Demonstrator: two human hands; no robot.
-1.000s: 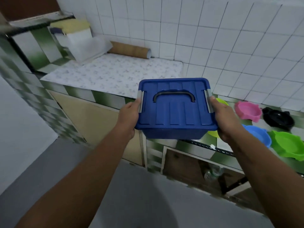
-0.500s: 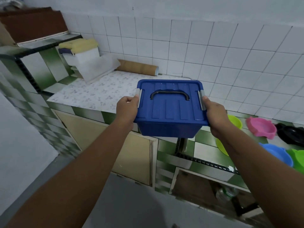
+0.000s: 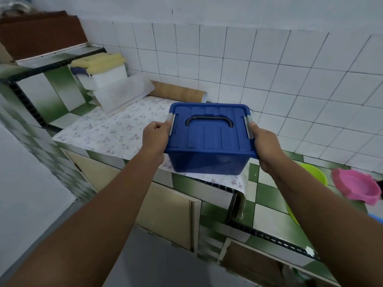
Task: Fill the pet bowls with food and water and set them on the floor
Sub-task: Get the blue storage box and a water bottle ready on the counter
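Observation:
A blue plastic storage box (image 3: 209,139) with a dark handle and grey side clips on its closed lid is held over the near right corner of the floral-covered counter (image 3: 107,129). My left hand (image 3: 155,135) grips its left side and my right hand (image 3: 264,143) grips its right side. Its base is at or just above the counter's front edge; I cannot tell if it rests there. Pet bowls stand on the lower green-and-white tiled ledge (image 3: 269,204) to the right: a lime green bowl (image 3: 313,175), a pink bowl (image 3: 358,186) and the edge of a blue bowl (image 3: 376,218).
At the counter's back left stand a white container with a yellow lid (image 3: 101,71) and a translucent plastic piece (image 3: 122,94). A cardboard tube (image 3: 176,93) lies along the tiled wall. Cupboard doors (image 3: 165,212) sit below the counter. Grey floor (image 3: 157,264) lies beneath.
The blue box has moved forward and up with both hands, from beside the counter's front to over its near right corner. The view has shifted left, so fewer bowls show.

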